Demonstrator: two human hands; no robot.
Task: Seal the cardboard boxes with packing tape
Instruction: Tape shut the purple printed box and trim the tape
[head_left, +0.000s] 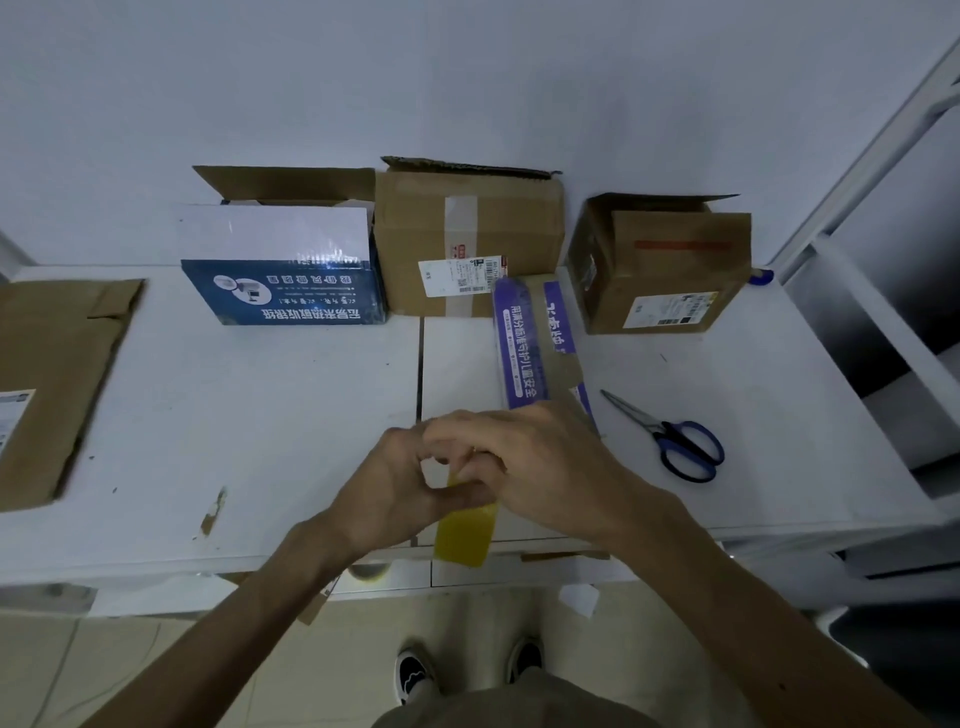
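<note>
Above the table's front edge my left hand (395, 483) and my right hand (524, 462) meet, and both pinch the top of a yellowish strip of packing tape (462, 535) that hangs down from them. Just beyond my right hand a flat purple-printed cardboard box (524, 343) lies on the white table (260, 415). Along the wall stand a blue and white box (280, 270) with raised flaps, a taped brown box (467, 239) with a label, and a smaller brown box (660, 265) with one flap up.
Blue-handled scissors (670, 436) lie right of my hands. A flattened brown carton (52, 384) lies at the table's left edge. A white shelf frame (883, 260) stands at the right. My shoes (415, 675) show on the tiled floor below.
</note>
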